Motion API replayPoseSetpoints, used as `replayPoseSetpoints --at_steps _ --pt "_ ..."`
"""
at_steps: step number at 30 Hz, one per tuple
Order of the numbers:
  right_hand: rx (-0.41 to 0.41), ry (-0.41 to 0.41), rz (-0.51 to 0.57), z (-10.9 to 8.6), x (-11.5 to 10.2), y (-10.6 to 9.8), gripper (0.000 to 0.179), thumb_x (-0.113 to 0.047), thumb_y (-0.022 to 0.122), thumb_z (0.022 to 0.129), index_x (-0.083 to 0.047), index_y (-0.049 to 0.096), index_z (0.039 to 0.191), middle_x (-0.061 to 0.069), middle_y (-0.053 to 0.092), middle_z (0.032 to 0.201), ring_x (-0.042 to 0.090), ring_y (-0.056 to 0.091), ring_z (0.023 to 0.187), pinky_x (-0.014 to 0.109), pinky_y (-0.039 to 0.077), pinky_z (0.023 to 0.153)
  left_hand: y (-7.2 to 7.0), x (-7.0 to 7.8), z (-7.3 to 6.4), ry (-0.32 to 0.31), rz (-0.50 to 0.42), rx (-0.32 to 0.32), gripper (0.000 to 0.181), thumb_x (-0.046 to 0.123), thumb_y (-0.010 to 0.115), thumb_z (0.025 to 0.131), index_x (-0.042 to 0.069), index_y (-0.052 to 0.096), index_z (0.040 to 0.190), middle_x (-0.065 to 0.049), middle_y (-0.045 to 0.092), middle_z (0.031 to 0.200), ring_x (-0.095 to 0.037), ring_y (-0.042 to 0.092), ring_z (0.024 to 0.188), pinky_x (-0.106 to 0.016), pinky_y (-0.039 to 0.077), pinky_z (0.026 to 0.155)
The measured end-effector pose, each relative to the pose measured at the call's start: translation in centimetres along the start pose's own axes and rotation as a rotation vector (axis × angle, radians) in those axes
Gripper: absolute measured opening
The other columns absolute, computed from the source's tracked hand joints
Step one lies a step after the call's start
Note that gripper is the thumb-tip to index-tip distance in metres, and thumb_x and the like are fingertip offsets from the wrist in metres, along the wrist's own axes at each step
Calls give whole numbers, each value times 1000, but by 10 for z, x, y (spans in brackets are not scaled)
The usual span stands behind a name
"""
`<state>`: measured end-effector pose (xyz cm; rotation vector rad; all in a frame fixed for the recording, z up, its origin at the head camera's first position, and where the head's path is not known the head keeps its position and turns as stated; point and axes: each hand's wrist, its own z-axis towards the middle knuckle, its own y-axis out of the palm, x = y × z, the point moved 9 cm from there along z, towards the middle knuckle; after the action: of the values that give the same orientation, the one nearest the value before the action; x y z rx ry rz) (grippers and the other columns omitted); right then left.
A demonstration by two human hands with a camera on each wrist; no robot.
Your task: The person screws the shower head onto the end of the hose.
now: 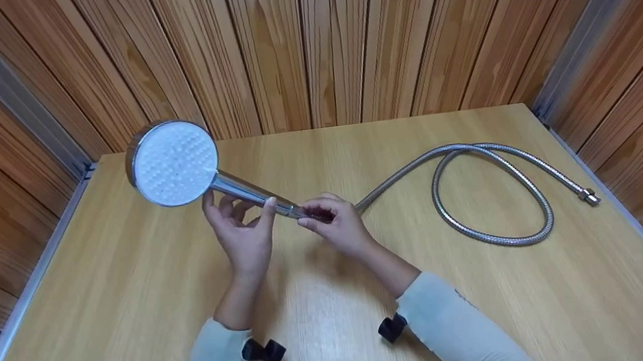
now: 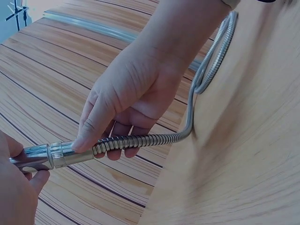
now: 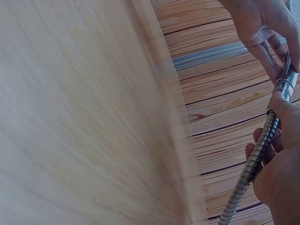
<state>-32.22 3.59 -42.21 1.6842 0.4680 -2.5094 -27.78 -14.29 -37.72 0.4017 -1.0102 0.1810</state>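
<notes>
A handheld shower head (image 1: 175, 163) with a white nozzle face and chrome handle (image 1: 244, 190) is held above the table, its face toward the head camera. My left hand (image 1: 242, 244) grips that handle between thumb and fingers. At the handle's lower end my right hand (image 1: 338, 224) pinches the metal end fitting (image 2: 70, 153) of a flexible shower hose (image 1: 495, 239). In the left wrist view the fitting sits right against the handle end, in line with it. From the right fingers the ribbed hose (image 3: 253, 164) runs down to the table.
The hose lies in a loop on the right of the wooden table (image 1: 132, 323), its free end with a nut (image 1: 589, 196) near the right edge. Wood-panelled walls (image 1: 282, 45) stand behind and at both sides. Black wrist mounts (image 1: 265, 352) sit on both sleeves.
</notes>
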Motion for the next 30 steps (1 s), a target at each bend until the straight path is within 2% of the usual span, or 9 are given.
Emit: replayPoseSetpoints --at_steps 3,7,10,13,22,25,30 --pt "-1 29 17 0 3 -1 30 -14 75 86 -4 70 114 6 64 101 19 61 91 28 53 78 0 0 0 3 1 3 96 -1 77 80 12 13 151 -12 54 120 -28 60 100 -37 58 71" --pt "29 83 19 0 7 -3 36 -12 82 78 -5 69 111 4 67 98 19 61 88 28 52 77 1 1 0 -1 -4 7 96 -1 77 80 12 14 151 -12 54 119 -28 61 100 -37 59 71" --pt "50 119 25 0 10 -5 33 -9 85 75 -6 70 104 3 69 97 19 62 87 28 53 77 2 1 -1 4 -8 1 95 -1 77 81 12 14 151 -12 54 119 -28 61 100 -37 59 72" --pt "60 131 44 0 11 -5 28 -6 83 76 -5 70 101 4 68 97 20 63 88 28 54 76 3 1 -1 14 -6 -9 95 -1 77 81 12 15 151 -12 54 120 -28 61 100 -37 59 72" --pt "32 72 6 -1 6 -3 23 -9 79 81 -4 73 103 4 64 98 18 62 90 26 53 78 3 3 -1 20 -7 -9 95 -1 77 81 12 15 151 -12 54 119 -29 61 100 -35 59 73" --pt "7 43 13 -1 3 -2 24 -6 77 83 0 72 106 7 63 101 19 62 93 26 53 81 3 3 -2 19 -3 -8 95 -2 76 81 12 14 151 -13 54 118 -28 61 99 -35 59 72" --pt "3 7 9 -1 0 -2 30 -3 81 78 1 71 106 10 64 102 20 63 95 28 53 86 4 2 -2 15 5 -4 96 -3 76 80 11 14 152 -13 54 119 -26 61 99 -37 59 72"
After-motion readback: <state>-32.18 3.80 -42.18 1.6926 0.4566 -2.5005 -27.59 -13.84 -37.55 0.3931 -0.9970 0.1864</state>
